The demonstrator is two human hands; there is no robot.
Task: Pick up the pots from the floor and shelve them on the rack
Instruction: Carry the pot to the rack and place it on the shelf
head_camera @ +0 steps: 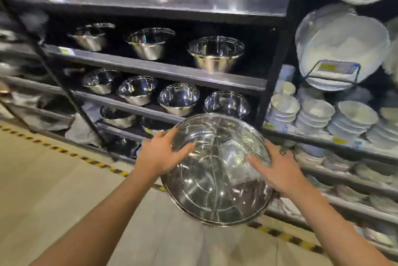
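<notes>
From the head camera, both bare hands hold one large stainless-steel pot (217, 168) in the air in front of a dark metal rack (163, 69). The pot is tilted with its open mouth toward the camera, showing a divider running across its inside and a clear plastic bag lying against the right half. The left hand (159, 156) clasps the rim on the left, thumb hooked inside and fingers spread over the edge. The right hand (277, 171) grips the rim on the right, thumb pressed on the inner wall, fingers wrapped behind. The pot is off the floor (53, 179), just below and in front of the rack's lower shelves, touching none of them.

Rows of shiny steel bowls (178, 98) stand on the rack's shelves, larger ones higher up. To the right, stacked white ceramic bowls (314, 115) and big white plates (342, 50) fill the neighbouring shelving. A yellow-and-black striped tape line (86, 159) runs along the floor beside the rack.
</notes>
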